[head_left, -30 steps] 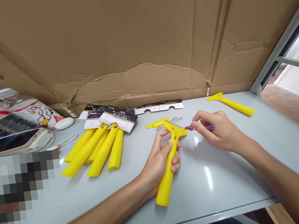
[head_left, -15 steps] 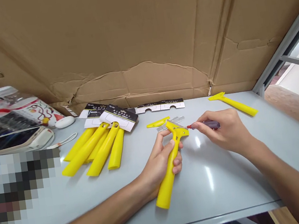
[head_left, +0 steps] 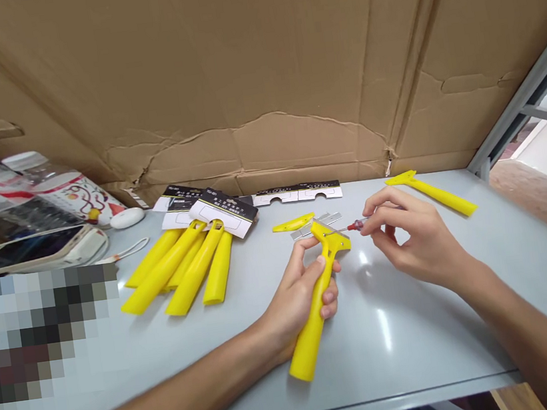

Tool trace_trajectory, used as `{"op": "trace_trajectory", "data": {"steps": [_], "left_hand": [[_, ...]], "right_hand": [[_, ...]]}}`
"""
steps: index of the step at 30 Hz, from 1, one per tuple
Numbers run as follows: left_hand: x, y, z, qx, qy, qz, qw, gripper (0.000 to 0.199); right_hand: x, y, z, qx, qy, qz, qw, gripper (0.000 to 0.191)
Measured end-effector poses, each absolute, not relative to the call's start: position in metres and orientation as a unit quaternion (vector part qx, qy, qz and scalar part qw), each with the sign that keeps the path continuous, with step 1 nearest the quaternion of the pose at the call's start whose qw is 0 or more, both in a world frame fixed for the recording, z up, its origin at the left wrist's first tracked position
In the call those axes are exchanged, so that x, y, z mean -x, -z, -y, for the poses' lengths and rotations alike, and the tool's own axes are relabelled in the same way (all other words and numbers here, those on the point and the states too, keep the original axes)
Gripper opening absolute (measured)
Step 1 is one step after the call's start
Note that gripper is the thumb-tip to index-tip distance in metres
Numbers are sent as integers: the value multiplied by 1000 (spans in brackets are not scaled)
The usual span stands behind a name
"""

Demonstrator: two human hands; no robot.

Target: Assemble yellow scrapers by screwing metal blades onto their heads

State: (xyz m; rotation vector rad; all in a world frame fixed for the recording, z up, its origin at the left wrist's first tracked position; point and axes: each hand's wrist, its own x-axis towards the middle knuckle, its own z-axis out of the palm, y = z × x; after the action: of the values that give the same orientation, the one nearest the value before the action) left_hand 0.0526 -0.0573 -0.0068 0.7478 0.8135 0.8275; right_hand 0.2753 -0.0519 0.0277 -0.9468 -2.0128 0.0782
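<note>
My left hand (head_left: 308, 281) is closed around the handle of a yellow scraper (head_left: 307, 342), its wide head pointing away from me. In my right hand (head_left: 410, 230), the fingertips pinch a small screwdriver (head_left: 355, 225) with a reddish, see-through handle. The screwdriver's thin shaft reaches left to the scraper head, near a screw. A second screw shows at the head's right side. Just behind the head lie thin metal blades (head_left: 333, 219), partly covered, and a separate yellow plastic piece (head_left: 293, 223).
Several carded yellow scrapers (head_left: 181, 271) lie left. Two header cards (head_left: 297, 193) lie at the back, before a cardboard sheet (head_left: 255, 66). Another scraper (head_left: 436, 195) lies back right. A phone (head_left: 27, 251), bottle (head_left: 70, 191) and white oval object (head_left: 127, 217) crowd the left.
My right-hand fingers have shifted on the screwdriver, from wrapped along its handle to a more open fingertip pinch. The whole view has drifted slightly; my left hand still grips the scraper.
</note>
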Motion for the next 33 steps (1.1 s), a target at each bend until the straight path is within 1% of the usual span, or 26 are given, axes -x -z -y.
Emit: {"op": "trace_trajectory", "data": {"steps": [4,7,11,15,19,21,24,26,31,33], "left_hand": [[-52,6,57,-347,-383,-377,769,34],[-52,5,57,-345,-379,-380,770,31],[-52,6,56,-341,-383,-380,770,33],[-53,8,56,-337,-381,-373,776,35],[-53,10,54,-337,-384,-369,776,32],[-53,11,53,-334,-384,-369,778,31],[-53,10,53,-329,-385,-369,780,30],[-53,9,53,-326,-385,-370,780,29],[-53,7,54,-336,-384,-367,777,30],[-53,7,54,-344,-382,-368,775,30]], "right_hand": [[-274,-28,53,384,-75,814,429,22],[-274,-28,52,392,-73,810,430,20],[-275,-27,51,390,-68,813,427,21],[-276,-27,51,383,-56,819,424,16],[-276,-26,51,389,-56,816,423,12],[-275,-25,51,393,-67,816,418,14],[-275,-26,51,396,-81,820,404,21],[-276,-26,51,394,-81,820,408,21],[-278,-26,49,406,-63,809,421,7],[-277,-26,49,424,-56,806,409,7]]}}
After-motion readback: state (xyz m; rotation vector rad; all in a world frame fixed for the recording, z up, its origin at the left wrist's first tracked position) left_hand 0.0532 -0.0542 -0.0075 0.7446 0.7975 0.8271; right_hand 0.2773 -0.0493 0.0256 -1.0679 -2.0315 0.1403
